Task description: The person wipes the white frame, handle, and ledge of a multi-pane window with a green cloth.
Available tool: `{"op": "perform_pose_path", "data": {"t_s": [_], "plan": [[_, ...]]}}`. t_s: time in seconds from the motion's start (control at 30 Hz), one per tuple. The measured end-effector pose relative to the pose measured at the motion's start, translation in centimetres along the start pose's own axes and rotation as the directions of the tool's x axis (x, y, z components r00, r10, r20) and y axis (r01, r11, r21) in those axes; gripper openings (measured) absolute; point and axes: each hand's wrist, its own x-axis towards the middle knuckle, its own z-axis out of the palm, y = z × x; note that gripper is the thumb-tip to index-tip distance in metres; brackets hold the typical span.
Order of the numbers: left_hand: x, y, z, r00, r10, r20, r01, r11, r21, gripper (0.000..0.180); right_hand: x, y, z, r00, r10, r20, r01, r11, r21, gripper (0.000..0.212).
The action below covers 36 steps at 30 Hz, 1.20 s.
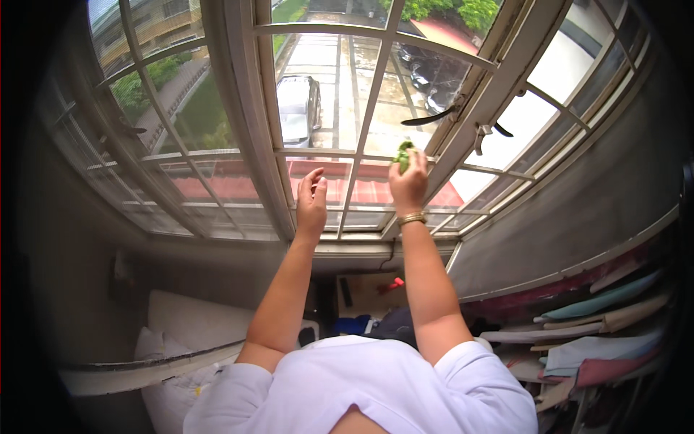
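My right hand (410,186), with a gold-coloured band at its wrist, grips a small crumpled green cloth (403,156). It is raised to the paned window (354,155), over the lower right part of the middle section. Whether the cloth touches the glass, I cannot tell. My left hand (311,208) is raised to the left of it, near the frame's left upright (254,130). Its fingers are apart and slightly bent, and nothing shows in them. Above my right hand, a dark curved window handle (428,118) sticks out from the frame.
A pale window latch (479,139) sits on the right upright. Hanging clothes (603,354) fill the lower right. White pillows or cushions (181,318) lie at the lower left, behind a pale rail (137,376). A red object (395,283) lies below the sill. Outside are parked cars (296,108).
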Motion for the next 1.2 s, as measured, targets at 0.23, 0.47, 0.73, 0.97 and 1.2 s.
{"op": "perform_pose_path", "data": {"t_s": [0.23, 0.47, 0.73, 0.97, 1.2], "plan": [[0.6, 2.0, 3.0, 1.000, -0.007, 0.020, 0.012, 0.966, -0.259, 0.025, -0.2, -2.9, 0.9, 0.955, -0.226, 0.193, 0.116, 0.880, 0.460, 0.032], [1.0, 2.3, 1.8, 0.999, -0.031, 0.016, 0.034, 0.965, -0.262, 0.023, -0.1, -2.8, 1.3, 0.976, -0.179, 0.127, 0.133, 0.941, 0.310, 0.037], [0.7, 1.4, 0.2, 0.998, -0.065, 0.000, 0.064, 0.982, -0.176, 0.023, 2.4, 0.5, -1.7, 0.999, -0.052, 0.015, 0.044, 0.942, 0.334, 0.023], [0.4, 0.9, 0.8, 0.993, -0.114, 0.018, 0.115, 0.965, -0.237, 0.022, 0.1, -3.7, 0.9, 0.979, -0.129, 0.156, 0.069, 0.937, 0.344, 0.026], [0.2, 1.2, -0.3, 0.986, -0.160, -0.042, 0.144, 0.955, -0.260, 0.022, -0.8, -4.3, -1.3, 0.924, -0.242, 0.296, 0.180, 0.959, 0.220, 0.029]]}}
